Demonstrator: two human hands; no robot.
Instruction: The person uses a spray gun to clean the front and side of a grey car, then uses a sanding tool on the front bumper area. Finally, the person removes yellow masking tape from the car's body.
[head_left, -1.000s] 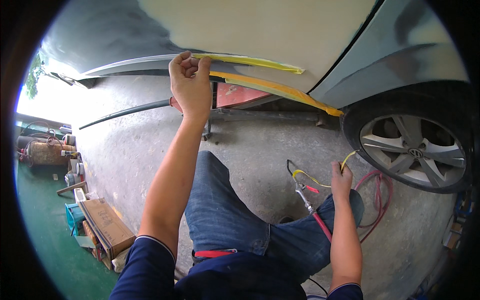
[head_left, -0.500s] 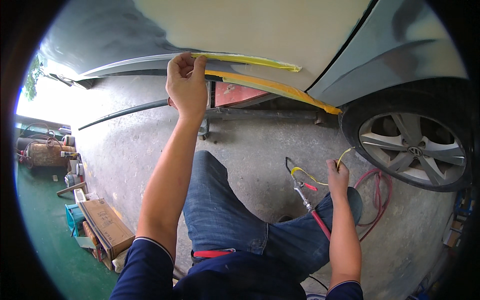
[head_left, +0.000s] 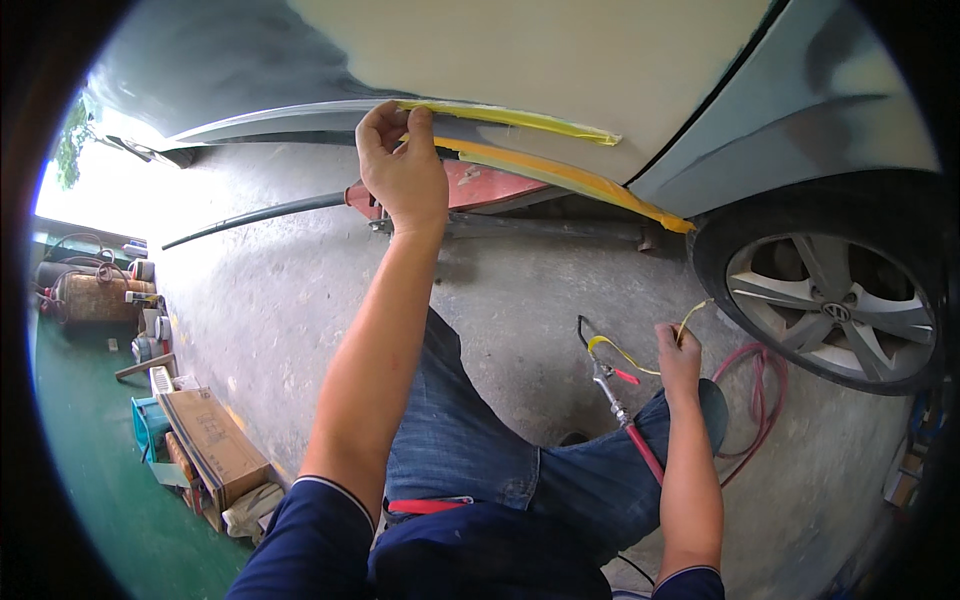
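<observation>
While the left hand (head_left: 403, 170) is raised to the car's lower door edge, its fingers curl closed over the near end of the yellow masking tape (head_left: 520, 121), pinching it against the grey sill trim (head_left: 300, 112). That tape strip runs rightward along the bottom of the cream-primed door panel (head_left: 520, 50). A second, wider orange-yellow tape strip (head_left: 570, 178) sits just below it and slants down to the front of the wheel arch. Thumb side of the hand faces the camera; fingertips are on the tape end.

Right hand (head_left: 680, 358) is low, resting by the right knee, closed on a loose thin yellow strip (head_left: 622, 352) that loops left and also sticks up past the fingers. Just beside that hand lies an air blow gun (head_left: 607, 385) with a red hose (head_left: 750, 400) coiling on the concrete floor (head_left: 300, 300) toward the wheel.

Person crouches in blue jeans (head_left: 470, 450). Alloy wheel (head_left: 830, 300) with black tyre at right. A red jack (head_left: 480, 188) shows under the sill. Cardboard box (head_left: 215, 440) and clutter sit at left on the green floor (head_left: 90, 480); a rusty gas cylinder (head_left: 95, 297) lies further back.
</observation>
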